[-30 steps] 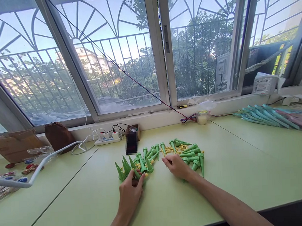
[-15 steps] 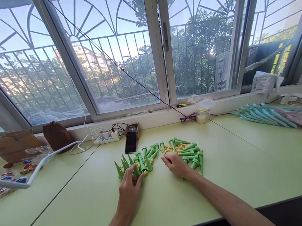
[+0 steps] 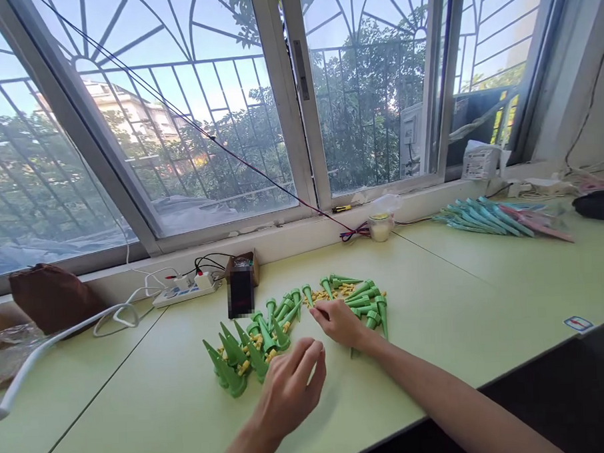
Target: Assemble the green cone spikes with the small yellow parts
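Observation:
My left hand (image 3: 293, 382) is raised over the table just right of a cluster of green plastic spikes (image 3: 232, 353) with ribbed caps. Its fingers are bent and drawn together; whatever they pinch is hidden. Farther forward, my right hand (image 3: 339, 324) rests beside the right-hand group of green spikes (image 3: 362, 290). Thumb and fingers are closed there too, and anything between them is too small to make out. Small yellow plugs (image 3: 310, 298) lie in a heap behind my right hand, and more are scattered among the left spikes.
A dark phone-like object (image 3: 241, 292) leans on a small box (image 3: 253, 265) near the power strip (image 3: 185, 292). A lidded jar (image 3: 381, 228) stands by the sill. Teal plastic packets (image 3: 482, 218) lie at back right. A white lamp arm (image 3: 61, 337) crosses the left side.
My left hand has lifted off the left spikes and moved right, closer to my right hand. My right hand keeps its closed pose by the spikes. The view has swung to the right.

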Demonstrator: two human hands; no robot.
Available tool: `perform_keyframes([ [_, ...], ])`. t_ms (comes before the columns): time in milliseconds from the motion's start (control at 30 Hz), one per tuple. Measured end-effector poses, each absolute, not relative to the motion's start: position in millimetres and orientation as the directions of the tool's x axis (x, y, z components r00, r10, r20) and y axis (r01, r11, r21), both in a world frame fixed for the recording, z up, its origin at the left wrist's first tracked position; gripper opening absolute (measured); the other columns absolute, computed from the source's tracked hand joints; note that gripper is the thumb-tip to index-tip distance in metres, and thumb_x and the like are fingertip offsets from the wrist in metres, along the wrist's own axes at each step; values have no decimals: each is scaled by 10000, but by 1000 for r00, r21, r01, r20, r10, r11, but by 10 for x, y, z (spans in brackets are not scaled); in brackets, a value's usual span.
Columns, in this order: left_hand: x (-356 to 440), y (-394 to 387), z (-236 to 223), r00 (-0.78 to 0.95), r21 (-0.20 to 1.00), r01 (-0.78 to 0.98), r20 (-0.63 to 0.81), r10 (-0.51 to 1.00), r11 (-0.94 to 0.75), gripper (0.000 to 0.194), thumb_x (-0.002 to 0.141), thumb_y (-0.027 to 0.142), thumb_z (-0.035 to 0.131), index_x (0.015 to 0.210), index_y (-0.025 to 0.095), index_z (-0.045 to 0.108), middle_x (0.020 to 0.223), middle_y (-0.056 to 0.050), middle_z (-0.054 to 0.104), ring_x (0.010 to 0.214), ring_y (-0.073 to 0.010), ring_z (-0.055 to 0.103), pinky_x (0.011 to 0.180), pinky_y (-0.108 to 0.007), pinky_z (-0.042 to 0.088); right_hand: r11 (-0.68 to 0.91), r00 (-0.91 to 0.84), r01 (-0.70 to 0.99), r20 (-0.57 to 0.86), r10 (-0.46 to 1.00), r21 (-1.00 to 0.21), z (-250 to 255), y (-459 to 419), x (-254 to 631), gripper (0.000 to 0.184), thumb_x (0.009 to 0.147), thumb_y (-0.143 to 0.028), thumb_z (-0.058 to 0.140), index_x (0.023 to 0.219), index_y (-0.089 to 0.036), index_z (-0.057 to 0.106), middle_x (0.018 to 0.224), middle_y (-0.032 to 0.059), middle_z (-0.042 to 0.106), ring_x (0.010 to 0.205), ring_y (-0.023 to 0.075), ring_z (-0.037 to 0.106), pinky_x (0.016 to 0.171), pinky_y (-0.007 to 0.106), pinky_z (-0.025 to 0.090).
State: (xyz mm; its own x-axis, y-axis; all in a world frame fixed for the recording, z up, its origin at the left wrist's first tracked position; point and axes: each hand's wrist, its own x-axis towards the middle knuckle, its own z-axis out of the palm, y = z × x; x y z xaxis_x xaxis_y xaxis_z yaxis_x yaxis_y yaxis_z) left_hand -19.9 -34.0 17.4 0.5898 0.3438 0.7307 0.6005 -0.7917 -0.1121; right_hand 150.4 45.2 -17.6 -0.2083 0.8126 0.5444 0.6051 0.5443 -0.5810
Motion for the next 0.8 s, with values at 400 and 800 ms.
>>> perform_keyframes([
  [400,-29,44,-227,409,420,576,595,692,-701,183,948,305,473,924,211,629,613,38,574,474,-95,485,506,-210,398,47,131,933,460,878,-356,-72,544,1783,181,931,-207,532,1085,-185,624,1154,150,556,1101,307,461,919,387,340],
  [800,64,6,-152,445,523,536,492,748,-663,188,918,262,463,916,212,644,606,31,601,526,-112,525,543,-221,375,18,49,968,262,964,-249,-187,562,1920,267,970,-349,520,1101,-177,676,1128,154,607,1117,322,507,906,403,337],
])
